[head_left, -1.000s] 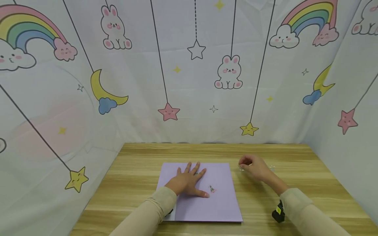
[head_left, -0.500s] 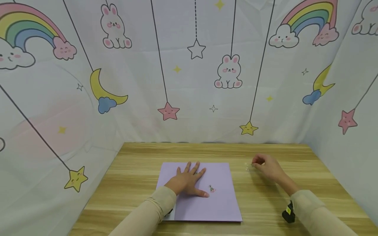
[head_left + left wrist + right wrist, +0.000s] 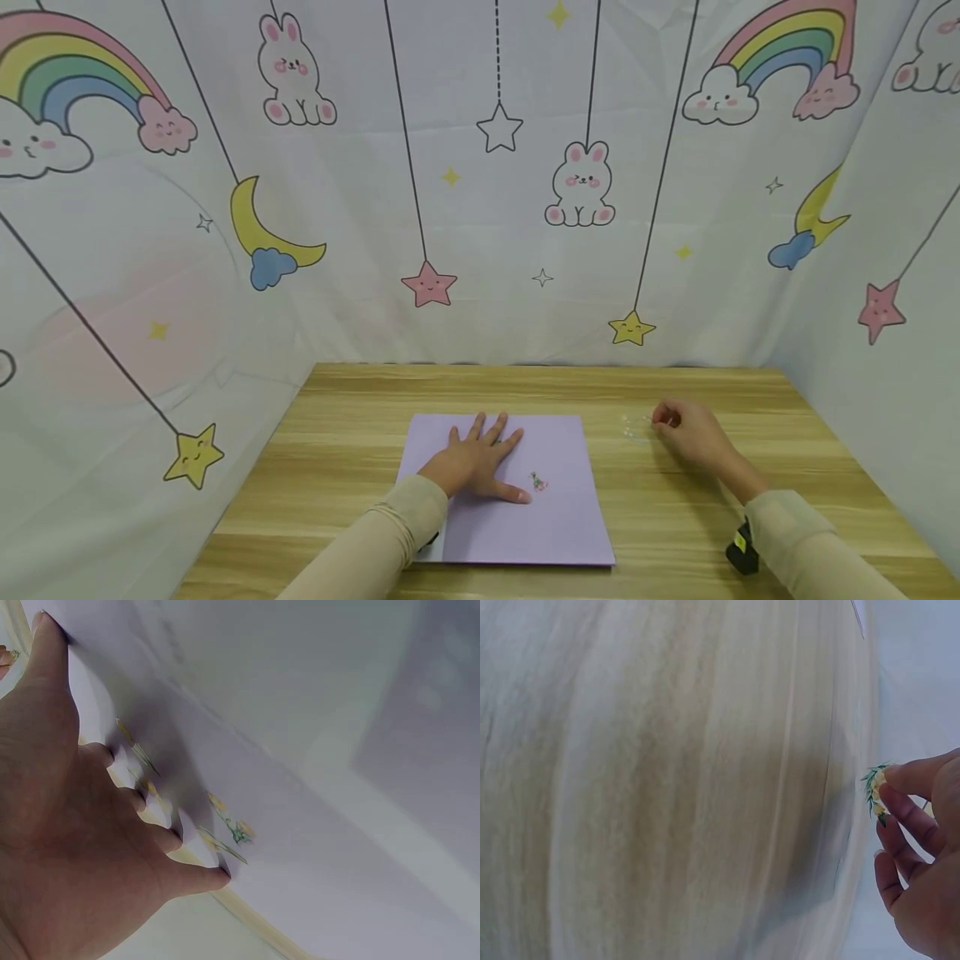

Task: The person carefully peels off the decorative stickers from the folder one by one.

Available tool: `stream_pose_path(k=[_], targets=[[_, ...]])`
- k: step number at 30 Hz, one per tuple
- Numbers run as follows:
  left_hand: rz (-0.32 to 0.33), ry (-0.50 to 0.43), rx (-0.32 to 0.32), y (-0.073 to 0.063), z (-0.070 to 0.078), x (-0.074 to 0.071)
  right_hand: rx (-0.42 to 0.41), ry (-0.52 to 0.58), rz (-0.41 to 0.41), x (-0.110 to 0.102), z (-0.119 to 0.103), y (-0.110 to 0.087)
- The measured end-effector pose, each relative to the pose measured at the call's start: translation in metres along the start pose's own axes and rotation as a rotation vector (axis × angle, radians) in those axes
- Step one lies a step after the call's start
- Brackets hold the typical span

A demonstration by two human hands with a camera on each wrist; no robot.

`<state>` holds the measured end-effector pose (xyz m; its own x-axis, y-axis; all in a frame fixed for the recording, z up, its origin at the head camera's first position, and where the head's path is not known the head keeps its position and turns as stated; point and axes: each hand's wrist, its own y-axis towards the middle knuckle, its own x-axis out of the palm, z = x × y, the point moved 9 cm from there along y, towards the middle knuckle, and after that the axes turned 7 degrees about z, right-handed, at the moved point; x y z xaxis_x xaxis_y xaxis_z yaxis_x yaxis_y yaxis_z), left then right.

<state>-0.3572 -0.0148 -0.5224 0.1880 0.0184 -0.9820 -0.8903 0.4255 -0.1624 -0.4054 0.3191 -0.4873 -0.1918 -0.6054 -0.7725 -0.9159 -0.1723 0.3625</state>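
Note:
My left hand (image 3: pixel 474 467) rests with fingers spread on a pale purple sheet (image 3: pixel 525 533), which lies on the table. A small pink-and-green flower sticker (image 3: pixel 537 482) sits on the sheet beside the thumb. Yellow flower stickers (image 3: pixel 229 817) show on the sheet near the fingertips in the left wrist view. Off the sheet's right side, my right hand (image 3: pixel 693 433) pinches a small yellow flower sticker with green leaves (image 3: pixel 877 795) between thumb and fingers. Small pale, see-through pieces (image 3: pixel 628 427) lie on the table just left of this hand.
The wood-grain table (image 3: pixel 360 392) runs back to a white curtain (image 3: pixel 480 225) printed with rabbits, stars and rainbows. Side curtains enclose it left and right. A black device (image 3: pixel 742 550) is at the right wrist.
My right hand has moved right, away from the sheet, uncovering small pale pieces on the table. My left hand has stayed in place on the sheet.

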Motion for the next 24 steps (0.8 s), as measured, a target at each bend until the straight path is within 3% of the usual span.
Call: stream_pose_path(k=[5,16,24], targets=[[0.001,0.006,0.008,-0.001,0.001,0.0,-0.043,-0.049,0.015,0.001,0.001,-0.001],[-0.004,0.014,0.002,0.001,0.0,-0.001,-0.092,-0.044,0.045,0.003,-0.002,-0.009],[-0.004,0.01,0.001,-0.001,0.001,-0.003,-0.077,-0.032,-0.025,0.01,-0.003,-0.011]])
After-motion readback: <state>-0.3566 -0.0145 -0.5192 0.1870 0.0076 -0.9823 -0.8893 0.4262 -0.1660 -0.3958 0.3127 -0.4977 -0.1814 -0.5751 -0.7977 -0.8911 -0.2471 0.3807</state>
